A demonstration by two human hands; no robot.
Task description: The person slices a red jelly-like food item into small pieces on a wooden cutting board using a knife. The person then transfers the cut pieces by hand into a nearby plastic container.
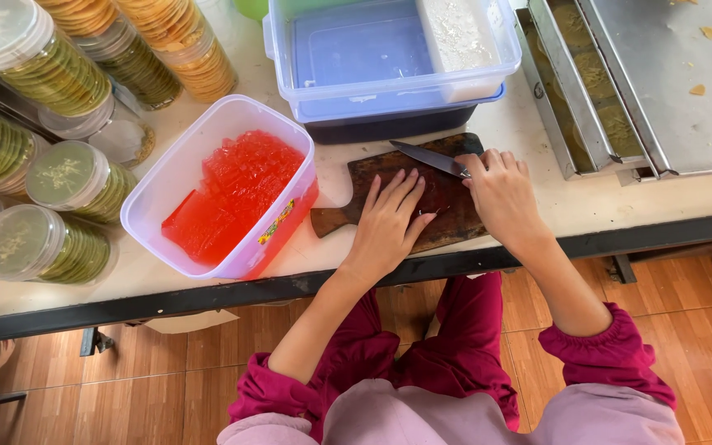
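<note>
A dark wooden cutting board (pixel 448 224) lies near the table's front edge, handle to the left. My left hand (pixel 386 224) rests flat on it, fingers together and pointing up; what lies beneath is hidden. My right hand (pixel 500 194) grips the handle of a knife (pixel 427 156), whose blade points left over the board's far end. Left of the board stands a white tub (pixel 176 169) full of red jelly (pixel 232 194) cubes.
Several lidded jars (pixel 59 74) of flat biscuits fill the left of the table. A blue-and-clear plastic box (pixel 356 62) sits behind the board, metal trays (pixel 620 99) at the right. A black table edge (pixel 208 297) runs across; wooden floor lies below.
</note>
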